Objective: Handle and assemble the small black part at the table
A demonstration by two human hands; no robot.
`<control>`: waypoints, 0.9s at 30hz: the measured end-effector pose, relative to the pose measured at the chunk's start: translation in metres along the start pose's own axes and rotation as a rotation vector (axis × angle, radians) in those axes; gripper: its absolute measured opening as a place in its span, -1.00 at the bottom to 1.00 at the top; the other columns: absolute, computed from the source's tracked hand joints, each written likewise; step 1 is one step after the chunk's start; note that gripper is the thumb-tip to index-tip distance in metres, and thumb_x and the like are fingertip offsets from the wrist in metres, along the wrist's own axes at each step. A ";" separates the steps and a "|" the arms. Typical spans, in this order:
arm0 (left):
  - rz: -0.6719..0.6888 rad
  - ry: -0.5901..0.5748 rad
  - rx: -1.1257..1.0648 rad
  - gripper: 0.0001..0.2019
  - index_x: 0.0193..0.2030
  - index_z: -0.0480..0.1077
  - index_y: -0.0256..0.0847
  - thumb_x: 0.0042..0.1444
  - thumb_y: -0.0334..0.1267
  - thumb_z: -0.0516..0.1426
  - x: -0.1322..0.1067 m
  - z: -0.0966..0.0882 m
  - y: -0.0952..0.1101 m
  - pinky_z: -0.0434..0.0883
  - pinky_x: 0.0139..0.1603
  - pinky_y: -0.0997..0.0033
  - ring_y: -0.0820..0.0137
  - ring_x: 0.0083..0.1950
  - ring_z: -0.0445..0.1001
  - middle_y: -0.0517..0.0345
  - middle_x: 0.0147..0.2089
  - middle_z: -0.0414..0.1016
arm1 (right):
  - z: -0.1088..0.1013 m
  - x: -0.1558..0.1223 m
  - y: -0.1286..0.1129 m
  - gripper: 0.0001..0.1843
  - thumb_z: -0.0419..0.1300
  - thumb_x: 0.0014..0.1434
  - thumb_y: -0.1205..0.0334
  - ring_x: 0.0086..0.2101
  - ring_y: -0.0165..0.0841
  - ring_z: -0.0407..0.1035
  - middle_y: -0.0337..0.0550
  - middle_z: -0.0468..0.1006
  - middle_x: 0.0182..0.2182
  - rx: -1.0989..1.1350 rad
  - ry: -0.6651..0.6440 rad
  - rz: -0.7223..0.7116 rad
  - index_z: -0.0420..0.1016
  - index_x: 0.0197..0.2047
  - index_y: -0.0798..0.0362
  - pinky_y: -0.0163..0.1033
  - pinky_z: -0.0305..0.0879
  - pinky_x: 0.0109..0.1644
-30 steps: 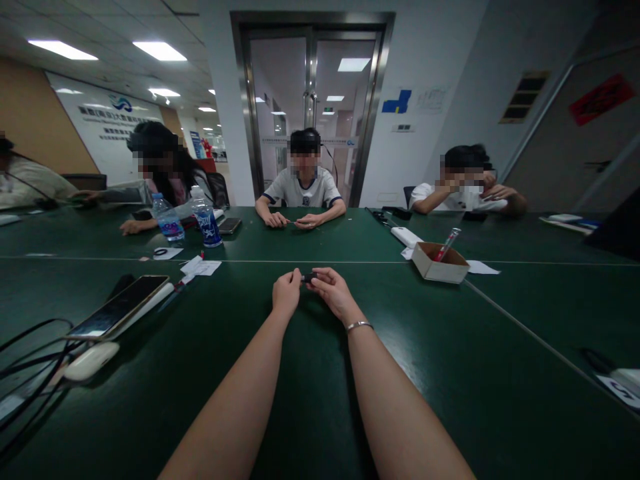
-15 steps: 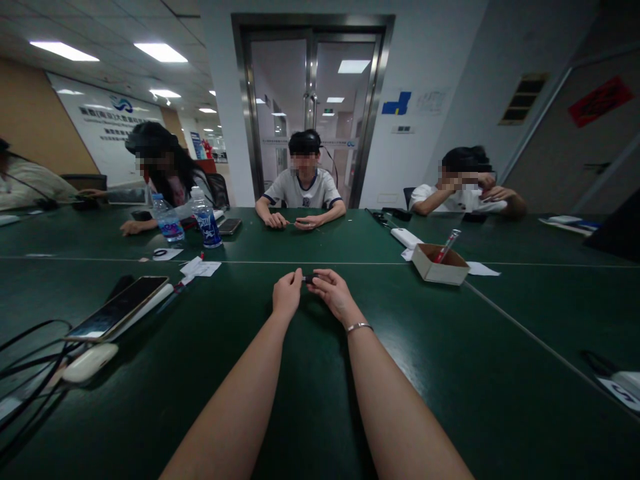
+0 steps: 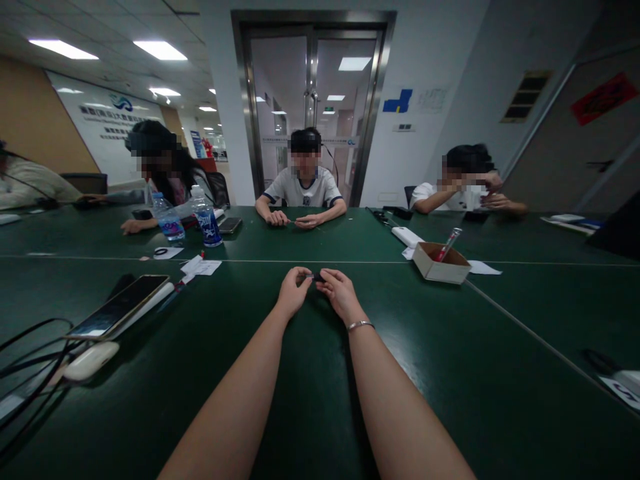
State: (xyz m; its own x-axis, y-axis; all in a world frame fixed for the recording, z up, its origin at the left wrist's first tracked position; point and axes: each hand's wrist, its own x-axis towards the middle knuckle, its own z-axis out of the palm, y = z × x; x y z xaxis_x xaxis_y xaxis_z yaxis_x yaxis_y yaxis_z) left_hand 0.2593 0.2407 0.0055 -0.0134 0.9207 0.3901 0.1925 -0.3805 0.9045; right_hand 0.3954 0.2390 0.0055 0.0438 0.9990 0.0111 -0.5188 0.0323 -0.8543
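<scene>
A small black object (image 3: 317,277) with a thin metallic-looking left end is held between my hands, just above the green table; it is too small to name. My right hand (image 3: 340,293), with a silver bracelet (image 3: 361,325) at the wrist, pinches its black part between thumb and fingers. From the other side, my left hand (image 3: 294,292) curves inward, thumb and forefinger closed at the metallic end. Fingers partly cover the object.
The green table (image 3: 320,400) spreads all around. Leftward lie a phone (image 3: 123,307), a white rounded case (image 3: 91,361) and black cables. A small open box (image 3: 440,267) holding a red tube (image 3: 449,245) stands right. Two bottles (image 3: 207,220) and several seated people are across the table.
My left hand has shifted slightly right and its fingers have turned and spread a little. The black object has moved slightly right with my right hand.
</scene>
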 end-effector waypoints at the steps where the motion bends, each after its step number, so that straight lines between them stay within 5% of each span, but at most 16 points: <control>1: -0.018 0.006 -0.016 -0.84 -0.25 0.38 -0.25 -0.03 -0.40 0.14 0.000 0.000 0.000 0.37 -0.10 0.38 0.38 -0.19 0.43 0.05 -0.16 0.45 | 0.000 0.000 0.000 -0.69 0.47 -0.16 0.26 -0.53 -0.39 0.46 -0.23 0.53 -0.51 0.001 0.003 -0.003 0.48 -0.35 0.09 -0.35 0.43 -0.45; 4: -0.139 0.057 -0.073 -0.74 -0.12 0.34 -0.24 0.00 -0.34 0.15 0.001 -0.001 -0.002 0.38 -0.26 0.45 0.40 -0.24 0.45 0.04 -0.15 0.45 | 0.001 -0.001 0.001 -0.66 0.48 -0.18 0.23 -0.53 -0.40 0.46 -0.20 0.53 -0.50 -0.013 -0.025 0.006 0.48 -0.34 0.11 -0.36 0.42 -0.43; 7: -0.212 0.039 -0.086 -0.75 -0.11 0.33 -0.23 0.14 -0.14 0.07 0.001 0.000 -0.005 0.30 -0.42 0.50 0.45 -0.44 0.39 0.16 -0.41 0.41 | 0.002 -0.002 0.000 -0.64 0.49 -0.20 0.22 -0.53 -0.40 0.46 -0.19 0.54 -0.50 -0.038 -0.074 0.029 0.49 -0.34 0.12 -0.36 0.41 -0.43; 27: -0.118 -0.044 -0.071 -0.79 -0.14 0.35 -0.22 0.09 -0.24 0.07 0.000 0.001 -0.005 0.28 -0.36 0.51 0.47 -0.41 0.34 0.21 -0.43 0.36 | 0.002 -0.003 -0.001 -0.56 0.51 -0.30 0.19 -0.54 -0.41 0.45 -0.22 0.54 -0.51 -0.039 -0.061 0.016 0.49 -0.33 0.12 -0.38 0.38 -0.44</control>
State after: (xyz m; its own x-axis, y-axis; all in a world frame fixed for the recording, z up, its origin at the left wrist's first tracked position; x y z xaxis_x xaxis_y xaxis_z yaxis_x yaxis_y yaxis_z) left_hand 0.2596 0.2430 0.0008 0.0111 0.9618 0.2736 0.1224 -0.2728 0.9542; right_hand 0.3937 0.2365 0.0070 -0.0173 0.9995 0.0280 -0.4852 0.0161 -0.8743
